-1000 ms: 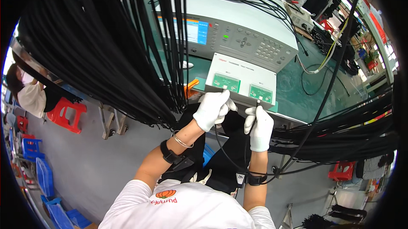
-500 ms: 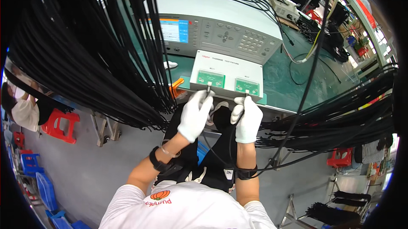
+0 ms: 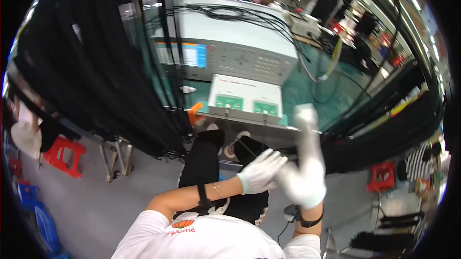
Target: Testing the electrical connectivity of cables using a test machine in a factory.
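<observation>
My left hand [image 3: 261, 170], in a white glove, lies across my lap with its fingers stretched toward the right. Beside it my right hand [image 3: 305, 177], also gloved, is raised over the right side of my lap; motion smears it, and a blurred white shape extends from it toward the bench edge. Whether it holds anything cannot be made out. Beyond both hands stands a white test fixture box [image 3: 246, 91] with two green socket boards, one at left [image 3: 229, 101] and one at right [image 3: 265, 108]. Small dark cable ends [image 3: 227, 112] sit at the sockets, apart from my hands.
A grey bench instrument [image 3: 240, 59] with a lit screen stands behind the box, coiled black cables [image 3: 230, 13] on top. Thick bundles of black cables hang at left [image 3: 96, 67] and right [image 3: 374, 134]. An orange-handled tool [image 3: 195, 113] lies left of the box. Red stools stand on both sides.
Both hands have left the cable ends at the sockets and drawn back toward me. The left has moved down and right, the right outward. My view has shifted; the box appears lower and further left.
</observation>
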The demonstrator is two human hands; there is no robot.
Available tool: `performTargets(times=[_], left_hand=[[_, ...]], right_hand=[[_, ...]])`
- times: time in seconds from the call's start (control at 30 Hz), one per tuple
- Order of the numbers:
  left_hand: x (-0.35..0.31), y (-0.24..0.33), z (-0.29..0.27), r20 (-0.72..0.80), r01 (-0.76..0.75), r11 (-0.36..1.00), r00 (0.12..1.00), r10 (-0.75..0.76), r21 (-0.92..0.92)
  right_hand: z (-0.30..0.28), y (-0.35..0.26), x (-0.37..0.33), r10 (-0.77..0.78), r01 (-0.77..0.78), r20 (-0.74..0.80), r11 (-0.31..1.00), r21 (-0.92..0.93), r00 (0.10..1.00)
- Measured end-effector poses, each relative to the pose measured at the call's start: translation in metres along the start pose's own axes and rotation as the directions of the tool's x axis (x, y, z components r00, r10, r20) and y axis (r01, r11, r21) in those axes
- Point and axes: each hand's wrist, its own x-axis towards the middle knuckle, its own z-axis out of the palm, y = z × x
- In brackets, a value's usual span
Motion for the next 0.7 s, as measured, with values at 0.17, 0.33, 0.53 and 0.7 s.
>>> performTargets(times=[0.17,0.33,0.53,0.7], left_hand=[[-0.018,-0.005,-0.028,-0.202,-0.145,0.985,0.972,0.123,-0.098],[-0.06,-0.01,-0.082,-0.565,-0.107,0.993,0.816,0.117,0.051],[-0.098,-0.002,-0.155,-0.705,0.088,0.978,0.706,0.073,0.189],[-0.1,0.009,-0.193,-0.735,0.01,0.964,0.649,0.197,0.267]], right_hand=[[-0.003,0.019,0.052,-0.03,0.004,-0.913,1.0,-0.031,0.406],[0.042,-0.086,0.091,-0.321,0.497,-0.463,0.802,0.332,0.826],[0.059,-0.168,0.156,-0.384,0.595,-0.468,0.352,0.723,0.796],[0.034,-0.174,0.145,-0.343,0.707,-0.686,0.611,0.355,0.641]])
